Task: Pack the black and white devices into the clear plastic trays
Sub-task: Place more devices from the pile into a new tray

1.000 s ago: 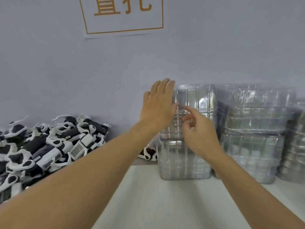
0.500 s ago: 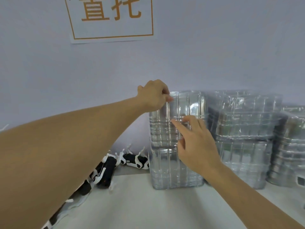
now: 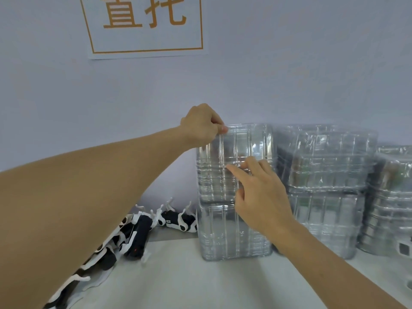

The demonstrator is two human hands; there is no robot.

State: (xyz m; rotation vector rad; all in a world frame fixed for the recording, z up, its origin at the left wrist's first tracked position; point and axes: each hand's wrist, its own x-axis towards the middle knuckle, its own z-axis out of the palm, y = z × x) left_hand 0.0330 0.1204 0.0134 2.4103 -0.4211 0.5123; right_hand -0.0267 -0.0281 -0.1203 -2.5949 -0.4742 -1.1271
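A tall stack of clear plastic trays (image 3: 225, 228) stands on the white table against the wall. My left hand (image 3: 201, 126) pinches the top left corner of the uppermost tray (image 3: 249, 139). My right hand (image 3: 256, 192) lies against the front of the stack, fingers spread and touching the tray edges about a third of the way down. A pile of black and white devices (image 3: 138, 237) lies to the left of the stack, partly hidden behind my left forearm.
More stacks of clear trays (image 3: 325, 186) stand to the right, some holding dark items, with another stack (image 3: 392, 201) at the far right edge. A white sign with orange characters (image 3: 145, 25) hangs on the wall. The white table (image 3: 189, 284) stretches in front.
My left hand has gone from lying flat on the stack's top to pinching the top tray's corner. The view has shifted right, so most of the device pile is out of sight.
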